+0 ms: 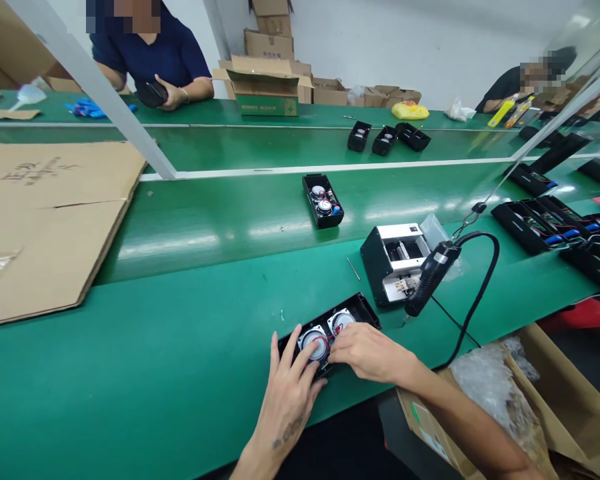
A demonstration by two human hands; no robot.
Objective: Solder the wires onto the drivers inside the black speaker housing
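An open black speaker box [367, 312] lies slanted on the green bench in front of me, with two round speakers [341, 321] and red wires inside. My left hand [293, 380] spans its left end, fingers spread over the near speaker and thumb at the near edge, steadying the box. Over the middle of the box, my right hand [367, 350] has its fingertips pinched together beside the red wires. Whatever sits between those fingertips is hidden.
A black electric screwdriver [433, 277] hangs before a black-and-white screw feeder [395, 263]. A small metal rod [353, 269] lies nearby. Another speaker box [323, 201] rests farther back. Cardboard [55, 227] covers the left; more black housings [545, 223] stand right. Two people sit opposite.
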